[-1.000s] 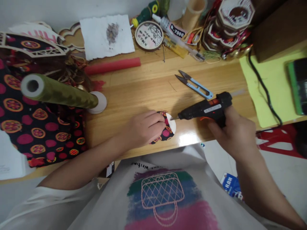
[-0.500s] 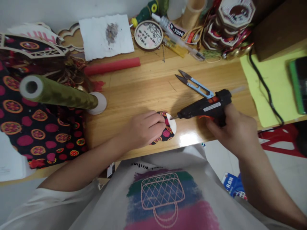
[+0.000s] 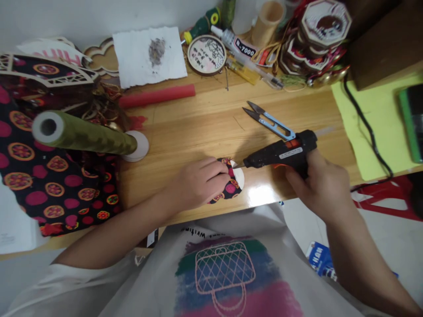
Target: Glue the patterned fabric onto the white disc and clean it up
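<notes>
My right hand (image 3: 325, 187) is wrapped round the grip of a black hot glue gun (image 3: 280, 154), which points left. Its metal nozzle is at the edge of a small rounded piece of dark patterned fabric (image 3: 231, 188), over a white patch (image 3: 238, 177) on the right of that piece. Whether the tip touches cannot be made out. My left hand (image 3: 206, 182) presses on the fabric piece with bent fingers and covers its left part. Just behind the glue gun lie blue thread snips (image 3: 272, 122), blades apart.
At left, a roll of green ribbon (image 3: 92, 134) stands on patterned fabric (image 3: 54, 189). A red stick (image 3: 158, 95), stained paper (image 3: 150, 57), a round plaque (image 3: 207, 55) and a B-7000 glue tube (image 3: 239, 44) line the back. A black cable (image 3: 363, 119) crosses yellow paper (image 3: 343, 99) at right.
The glue gun's nozzle has shifted slightly left along the fabric's edge, with my right hand. My left hand keeps its hold. The whole view has moved a little.
</notes>
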A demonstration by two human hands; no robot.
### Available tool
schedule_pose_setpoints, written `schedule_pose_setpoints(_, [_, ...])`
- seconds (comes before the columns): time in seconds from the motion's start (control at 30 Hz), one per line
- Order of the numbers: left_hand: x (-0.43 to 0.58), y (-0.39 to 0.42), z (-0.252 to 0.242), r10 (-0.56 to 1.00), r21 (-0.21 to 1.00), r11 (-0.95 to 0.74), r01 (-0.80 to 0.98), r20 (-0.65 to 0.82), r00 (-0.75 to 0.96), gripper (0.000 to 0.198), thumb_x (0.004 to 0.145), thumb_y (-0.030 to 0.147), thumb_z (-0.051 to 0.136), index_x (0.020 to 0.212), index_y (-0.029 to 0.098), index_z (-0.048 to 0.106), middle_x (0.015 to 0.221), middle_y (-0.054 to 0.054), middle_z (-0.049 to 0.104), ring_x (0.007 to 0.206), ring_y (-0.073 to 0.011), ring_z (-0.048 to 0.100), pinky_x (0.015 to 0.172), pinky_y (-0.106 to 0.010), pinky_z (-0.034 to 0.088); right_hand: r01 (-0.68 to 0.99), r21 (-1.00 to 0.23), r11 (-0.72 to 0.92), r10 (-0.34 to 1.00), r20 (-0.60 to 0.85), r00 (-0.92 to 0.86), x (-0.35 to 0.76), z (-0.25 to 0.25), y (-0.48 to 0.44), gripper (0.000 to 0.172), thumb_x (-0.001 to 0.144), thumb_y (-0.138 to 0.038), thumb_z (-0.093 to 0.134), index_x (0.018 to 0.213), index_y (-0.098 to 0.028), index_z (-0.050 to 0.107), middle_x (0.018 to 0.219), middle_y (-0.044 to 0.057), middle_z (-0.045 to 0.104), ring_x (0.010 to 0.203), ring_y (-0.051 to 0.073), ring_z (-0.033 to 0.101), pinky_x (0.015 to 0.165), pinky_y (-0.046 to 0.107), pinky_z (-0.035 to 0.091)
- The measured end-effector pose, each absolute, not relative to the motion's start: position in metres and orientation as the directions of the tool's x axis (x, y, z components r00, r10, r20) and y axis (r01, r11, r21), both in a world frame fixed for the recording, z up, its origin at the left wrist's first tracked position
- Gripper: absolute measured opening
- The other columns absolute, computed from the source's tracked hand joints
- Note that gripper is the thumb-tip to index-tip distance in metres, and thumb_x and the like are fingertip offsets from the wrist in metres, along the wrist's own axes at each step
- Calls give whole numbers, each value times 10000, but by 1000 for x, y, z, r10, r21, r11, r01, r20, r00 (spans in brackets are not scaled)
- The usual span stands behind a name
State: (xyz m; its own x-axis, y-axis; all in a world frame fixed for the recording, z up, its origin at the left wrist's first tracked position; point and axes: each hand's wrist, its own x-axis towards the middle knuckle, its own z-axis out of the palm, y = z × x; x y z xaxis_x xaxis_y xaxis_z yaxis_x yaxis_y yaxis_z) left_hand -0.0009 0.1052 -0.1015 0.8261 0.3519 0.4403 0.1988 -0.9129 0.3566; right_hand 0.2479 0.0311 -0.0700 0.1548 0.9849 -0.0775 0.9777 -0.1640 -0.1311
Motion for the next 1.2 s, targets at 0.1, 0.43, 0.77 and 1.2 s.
schedule_pose_setpoints(0.1, [-1, 105, -101, 348, 359, -913, 193, 438, 829, 132, 876, 134, 525, 770, 139, 604, 810, -57, 658, 742, -136, 586, 687, -266, 515, 975, -122, -185, 981, -83, 176, 246, -70, 32, 206, 730, -391, 419, 804, -201, 454, 508, -2, 423, 457, 183, 427, 457, 259, 255])
schedule_pose_setpoints(0.43, [0, 105, -98, 351, 345, -917, 201, 455, 819, 133, 877, 125, 516, 785, 144, 610, 817, -46, 657, 737, -128, 571, 698, -250, 521, 975, -115, -192, 980, -68, 185, 248, -71, 31, 248, 722, -405, 408, 814, -185, 474, 530, 15, 448, 449, 170, 403, 462, 254, 226])
schedule_pose_setpoints(0.77, [1, 106, -99, 339, 355, -917, 180, 461, 820, 105, 855, 116, 552, 772, 127, 614, 799, -57, 651, 735, -131, 565, 707, -254, 512, 975, -83, -206, 974, -118, 196, 244, -68, 37, 290, 732, -398, 396, 862, -162, 503, 514, 23, 459, 474, 191, 434, 469, 267, 253])
schedule_pose_setpoints(1.2, [1, 106, -98, 342, 357, -916, 182, 460, 820, 130, 859, 107, 536, 759, 116, 618, 782, -68, 648, 730, -139, 566, 681, -256, 506, 981, -92, -173, 983, -70, 167, 245, -71, 38, 276, 746, -387, 397, 896, -174, 490, 522, 12, 452, 468, 196, 426, 464, 261, 239])
